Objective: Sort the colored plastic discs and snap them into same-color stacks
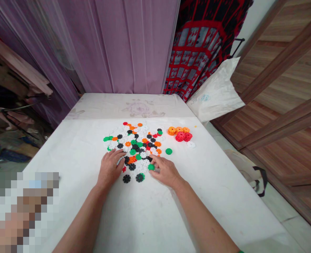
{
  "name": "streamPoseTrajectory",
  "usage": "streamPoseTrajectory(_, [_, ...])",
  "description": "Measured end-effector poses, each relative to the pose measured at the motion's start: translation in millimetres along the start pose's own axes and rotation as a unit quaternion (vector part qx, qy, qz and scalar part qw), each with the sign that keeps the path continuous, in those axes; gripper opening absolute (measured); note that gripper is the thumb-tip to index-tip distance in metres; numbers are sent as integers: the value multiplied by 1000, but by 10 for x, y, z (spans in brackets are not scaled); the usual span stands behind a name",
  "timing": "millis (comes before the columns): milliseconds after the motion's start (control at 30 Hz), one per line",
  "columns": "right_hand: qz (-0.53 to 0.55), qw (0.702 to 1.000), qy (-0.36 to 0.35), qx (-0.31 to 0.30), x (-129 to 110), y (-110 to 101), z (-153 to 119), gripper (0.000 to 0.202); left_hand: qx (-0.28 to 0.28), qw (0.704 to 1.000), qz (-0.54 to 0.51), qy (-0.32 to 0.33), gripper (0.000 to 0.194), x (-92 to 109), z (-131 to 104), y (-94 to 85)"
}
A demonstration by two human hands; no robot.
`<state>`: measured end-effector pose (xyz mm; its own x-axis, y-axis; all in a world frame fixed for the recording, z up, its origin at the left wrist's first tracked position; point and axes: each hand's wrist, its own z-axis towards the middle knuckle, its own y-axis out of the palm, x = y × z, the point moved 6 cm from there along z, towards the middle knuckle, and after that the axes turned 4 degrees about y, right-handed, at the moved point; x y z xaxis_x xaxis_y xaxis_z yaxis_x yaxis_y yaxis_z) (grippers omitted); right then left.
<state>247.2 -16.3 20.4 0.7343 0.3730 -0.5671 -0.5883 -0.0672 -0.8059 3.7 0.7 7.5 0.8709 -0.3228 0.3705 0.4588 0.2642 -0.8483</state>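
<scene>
A loose spread of snowflake-shaped plastic discs in black, white, green, orange and red lies mid-table. My left hand rests at its left front edge, fingers curved and apart, holding nothing visible. At the right front edge is my right hand, its thumb and fingers around a green disc. Two black discs lie in front, between my wrists. To the right are stacked orange discs, stacked red discs, a white disc and a single green disc.
The table has a white cover. A white plastic bag is at its back right corner, with a wooden door beyond. Purple curtains hang behind. A light bag sits on the floor at the right.
</scene>
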Motion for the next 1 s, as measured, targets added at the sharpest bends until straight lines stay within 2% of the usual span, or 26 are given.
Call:
streamPoseTrajectory(100, [-1,1000,-10,17,10,26,-17,59,0,1000,-2,2,36,1,-1,6])
streamPoseTrajectory(200, [27,999,6,46,123,-8,-39,62,0,1000,-2,5,36,7,-1,5])
streamPoseTrajectory(433, [38,966,117,229,669,-498,-62,62,-1,1000,3,1,36,20,6,-9])
streamPoseTrajectory(533, [14,962,132,238,780,-554,-15,61,9,1000,1,6,36,26,4,-16])
streamPoseTrajectory(733, [-19,964,134,228,838,-442,47,56,30,1000,-1,10,39,15,20,-20])
streamPoseTrajectory(900, [34,952,137,272,928,-444,16,54,71,997,3,23,36,86,-39,-117])
streamPoseTrajectory(1000, [69,938,147,307,1004,-476,-20,49,48,997,2,53,33,230,-152,-125])
